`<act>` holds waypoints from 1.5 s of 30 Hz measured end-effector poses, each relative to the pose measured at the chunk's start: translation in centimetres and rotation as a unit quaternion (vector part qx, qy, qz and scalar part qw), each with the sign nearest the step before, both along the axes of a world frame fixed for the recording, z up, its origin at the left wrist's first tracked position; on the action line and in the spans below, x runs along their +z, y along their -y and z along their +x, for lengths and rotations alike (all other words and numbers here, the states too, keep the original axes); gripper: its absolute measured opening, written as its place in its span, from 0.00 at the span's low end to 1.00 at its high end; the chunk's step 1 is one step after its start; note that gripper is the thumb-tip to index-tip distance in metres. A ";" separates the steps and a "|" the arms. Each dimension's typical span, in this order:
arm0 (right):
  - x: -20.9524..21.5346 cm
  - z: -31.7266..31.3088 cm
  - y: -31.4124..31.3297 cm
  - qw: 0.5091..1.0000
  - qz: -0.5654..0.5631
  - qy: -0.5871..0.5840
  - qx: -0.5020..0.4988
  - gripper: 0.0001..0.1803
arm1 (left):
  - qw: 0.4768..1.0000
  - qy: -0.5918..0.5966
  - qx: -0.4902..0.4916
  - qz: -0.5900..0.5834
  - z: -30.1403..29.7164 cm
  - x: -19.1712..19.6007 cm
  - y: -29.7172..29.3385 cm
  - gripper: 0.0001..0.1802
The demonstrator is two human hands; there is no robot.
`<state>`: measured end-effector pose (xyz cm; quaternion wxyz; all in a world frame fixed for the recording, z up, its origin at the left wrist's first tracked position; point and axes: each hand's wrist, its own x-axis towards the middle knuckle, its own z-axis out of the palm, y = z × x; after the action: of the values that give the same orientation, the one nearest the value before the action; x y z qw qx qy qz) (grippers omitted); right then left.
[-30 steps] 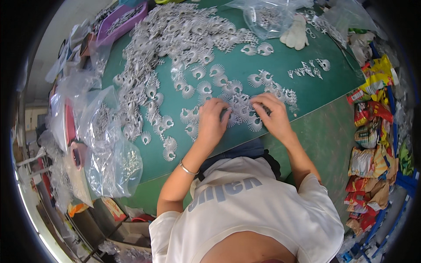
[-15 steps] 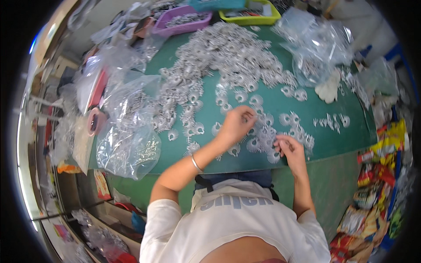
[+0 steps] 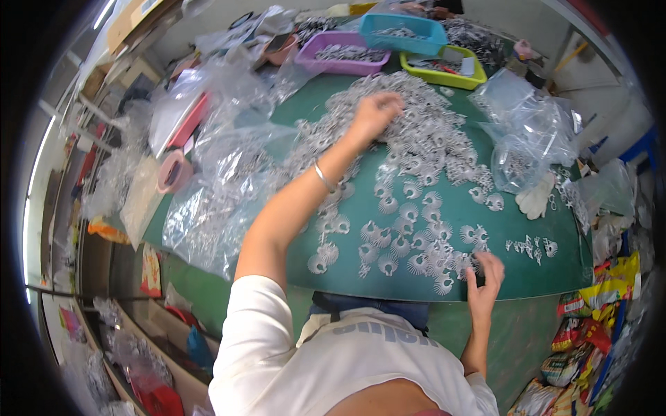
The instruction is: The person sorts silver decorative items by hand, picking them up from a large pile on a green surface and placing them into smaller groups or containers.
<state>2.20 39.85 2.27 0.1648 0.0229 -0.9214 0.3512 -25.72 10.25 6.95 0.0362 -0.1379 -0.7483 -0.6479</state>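
My left hand [image 3: 378, 114] is stretched far out over a large heap of silvery, fan-shaped spiky pieces [image 3: 423, 104]. Its fingers are bent and smeared by motion, so whether they hold a piece is hidden. A silver bangle [image 3: 324, 177] circles that wrist. Close to the table's front edge, my right hand [image 3: 486, 277] has its thumb and fingers apart, with nothing visible between them. Just left of its fingertips lies a cluster of the same fan-shaped pieces [image 3: 437, 260], some overlapping. A short row of small silvery pieces [image 3: 531, 248] lies farther right on the green table [image 3: 347, 270].
Purple [image 3: 347, 64], blue [image 3: 406, 41] and yellow-green [image 3: 447, 76] trays line the far side. Clear plastic bags [image 3: 215, 208] cover the left of the table; another bag [image 3: 517, 156] and a white glove [image 3: 535, 197] lie right. Colourful packets [image 3: 590, 333] are stacked beyond the right edge.
My left hand has moved from the near cluster up and away to the heap. My right hand has shifted slightly right and its fingers have spread. The view has tilted farther out.
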 end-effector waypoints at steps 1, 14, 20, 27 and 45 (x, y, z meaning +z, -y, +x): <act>0.4 0.3 -0.3 0.992 0.124 -0.038 -0.008 0.25 | 0.996 -0.044 -0.011 -0.083 2.8 -0.6 -0.5 0.15; -2.1 0.8 2.2 0.987 0.147 0.064 0.032 0.41 | 0.941 -0.055 -0.026 -0.333 29.5 -5.8 -0.6 0.32; -2.0 0.6 4.0 0.990 0.101 0.028 0.090 0.43 | 0.941 -0.044 -0.007 -0.336 30.9 -7.7 -2.8 0.42; -1.5 0.4 3.6 0.984 0.036 0.059 0.167 0.45 | 0.927 -0.084 0.091 -0.354 30.5 -6.9 -3.6 0.33; -1.8 3.1 4.8 0.972 0.165 0.053 0.156 0.39 | 0.990 0.022 -0.052 -0.128 34.8 -7.3 -2.0 0.13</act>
<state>5.26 35.08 0.46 0.0525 0.1746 -0.9591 0.2167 9.08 12.28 -0.39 -0.0323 -0.1654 -0.8177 -0.5504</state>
